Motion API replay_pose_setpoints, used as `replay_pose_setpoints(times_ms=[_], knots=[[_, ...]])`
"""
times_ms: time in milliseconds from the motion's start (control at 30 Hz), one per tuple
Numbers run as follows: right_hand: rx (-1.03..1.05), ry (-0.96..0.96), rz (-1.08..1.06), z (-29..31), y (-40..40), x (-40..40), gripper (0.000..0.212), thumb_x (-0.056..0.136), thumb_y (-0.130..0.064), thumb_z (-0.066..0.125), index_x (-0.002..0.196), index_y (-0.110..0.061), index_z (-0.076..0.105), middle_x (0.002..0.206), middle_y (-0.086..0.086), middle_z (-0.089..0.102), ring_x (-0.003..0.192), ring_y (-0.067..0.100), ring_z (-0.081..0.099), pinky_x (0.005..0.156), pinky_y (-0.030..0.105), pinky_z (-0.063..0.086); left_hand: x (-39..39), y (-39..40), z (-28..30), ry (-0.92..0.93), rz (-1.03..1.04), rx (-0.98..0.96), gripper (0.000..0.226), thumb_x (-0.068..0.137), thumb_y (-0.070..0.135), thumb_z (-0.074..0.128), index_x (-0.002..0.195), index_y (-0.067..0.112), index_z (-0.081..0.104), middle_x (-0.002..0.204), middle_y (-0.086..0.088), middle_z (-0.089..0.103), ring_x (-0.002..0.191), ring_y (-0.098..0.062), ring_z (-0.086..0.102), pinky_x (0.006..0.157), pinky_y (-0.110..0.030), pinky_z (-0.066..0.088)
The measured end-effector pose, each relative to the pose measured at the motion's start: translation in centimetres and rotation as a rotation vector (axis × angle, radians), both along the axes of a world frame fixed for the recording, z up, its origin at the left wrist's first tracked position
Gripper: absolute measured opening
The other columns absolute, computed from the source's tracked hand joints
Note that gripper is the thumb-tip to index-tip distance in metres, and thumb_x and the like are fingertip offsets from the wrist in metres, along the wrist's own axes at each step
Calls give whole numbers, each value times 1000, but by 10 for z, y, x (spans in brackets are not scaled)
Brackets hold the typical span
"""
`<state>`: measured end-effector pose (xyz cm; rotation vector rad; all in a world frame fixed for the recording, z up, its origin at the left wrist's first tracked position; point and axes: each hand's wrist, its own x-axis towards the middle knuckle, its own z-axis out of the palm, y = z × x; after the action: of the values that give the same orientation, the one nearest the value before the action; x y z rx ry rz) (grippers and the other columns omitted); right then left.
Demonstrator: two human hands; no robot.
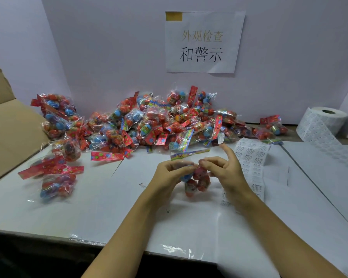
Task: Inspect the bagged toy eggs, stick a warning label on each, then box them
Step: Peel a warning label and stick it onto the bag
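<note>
Over the middle of the white table I hold one clear bag of red and blue toy eggs (197,182) with both hands. My left hand (169,175) grips its left side. My right hand (223,169) pinches the top of the bag with thumb and bent fingers, index finger raised. The bag's coloured header strip (189,153) sticks out behind my fingers. A strip of white warning labels (251,157) lies just right of my right hand. A big heap of bagged eggs (159,123) fills the back of the table.
An open cardboard box (10,133) stands at the left edge. Three loose bags (56,175) lie near it. A roll of labels (325,121) sits at the back right. A paper sign (203,41) hangs on the wall. The table's front edge (88,241) is near.
</note>
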<state>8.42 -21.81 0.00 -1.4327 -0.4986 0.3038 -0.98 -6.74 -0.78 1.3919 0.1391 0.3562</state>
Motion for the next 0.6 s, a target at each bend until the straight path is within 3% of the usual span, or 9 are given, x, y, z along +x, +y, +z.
replay_pose_setpoints(times_ms=[100,167,333,467,600], knots=[[21,25,50,0,0,-1,116,69,-28,85,159,-17,13,99,2,78,92,13,74,78,25,54,0,-1,0,57,30,16,14,90,4,71,87,11,82,89,-12,77,85,-20,72,69,-24,56],[37,26,73,0,-1,-2,118,66,-27,85,159,-17,14,99,5,78,89,15,74,75,22,56,0,-2,1,99,46,18,11,90,7,71,88,11,82,89,-13,77,83,-20,73,66,-25,56],[72,-25,-6,-3,5,-4,94,78,-6,83,155,-14,28,89,9,78,85,17,75,73,18,55,1,-3,3,111,91,-16,10,91,10,72,88,7,81,89,-14,76,82,-20,72,63,-25,56],[136,-6,-69,-3,11,-7,88,78,-5,84,151,-19,36,82,11,77,77,17,75,69,17,55,2,-3,5,88,103,-38,12,92,12,71,85,12,81,87,-11,77,79,-17,72,61,-24,56],[146,18,-136,-3,14,-7,89,76,-10,86,150,-20,38,81,9,77,81,16,76,69,13,54,2,-4,6,28,121,-92,18,93,11,70,82,16,83,86,-8,78,77,-16,74,62,-24,57]])
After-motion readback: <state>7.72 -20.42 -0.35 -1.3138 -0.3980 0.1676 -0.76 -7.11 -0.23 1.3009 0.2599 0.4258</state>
